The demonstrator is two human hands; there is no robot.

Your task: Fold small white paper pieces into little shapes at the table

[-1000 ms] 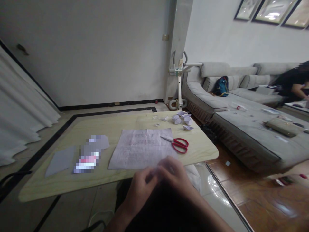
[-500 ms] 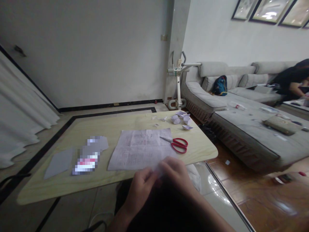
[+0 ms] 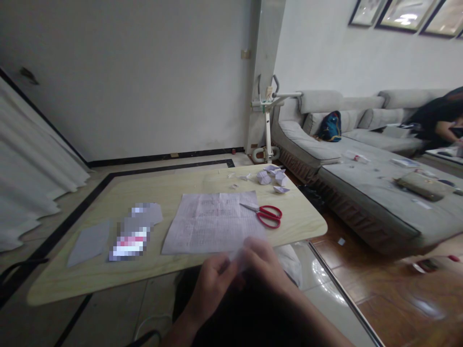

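Close together at the table's near edge, my left hand and my right hand are both closed on a small piece of white paper, mostly covered by the fingers and blurred. Beyond them a large creased printed sheet lies flat on the table. Red-handled scissors rest partly on its right side, blades pointing left. Several folded paper shapes are gathered at the far right corner, with small paper scraps to their left.
On the pale table, a plain paper sheet and a pixelated object lie at the left. A grey sofa stands to the right, bearing a blue backpack. A person sits at the far right.
My fingers shift slightly around the small paper, and a bit more of its white shows between my hands. The scissors, printed sheet and folded shapes stay where they were.
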